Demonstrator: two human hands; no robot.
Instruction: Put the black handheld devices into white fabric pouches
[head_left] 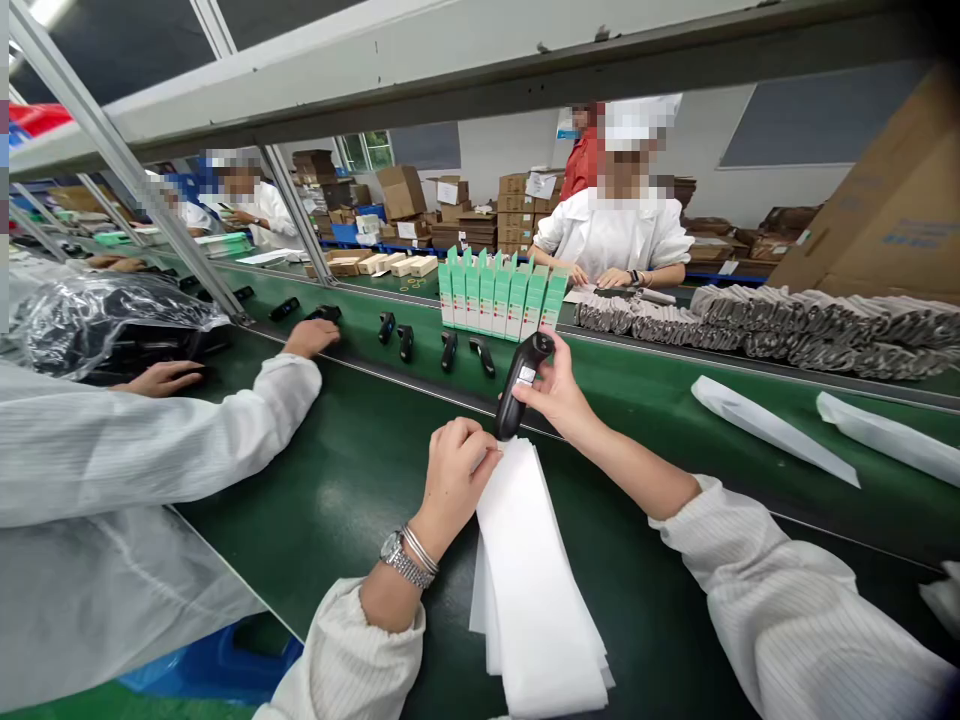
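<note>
**Black handheld device gripped beside white sheets**

The right hand [556, 396] closes around the black handheld device [514, 392], whose lower end sits just beside the stack of white foam sheets [536, 590]. The stack lies on the green conveyor belt [360, 490]. The left hand [456, 478] curls over the stack's top corner; whether it pinches, I cannot tell. More black devices [448, 350] stand beyond, before green boxes [499, 297].

Upright green boxes [501, 297] line the far belt; brown cardboard cartons [517, 205] stack behind them.
</note>
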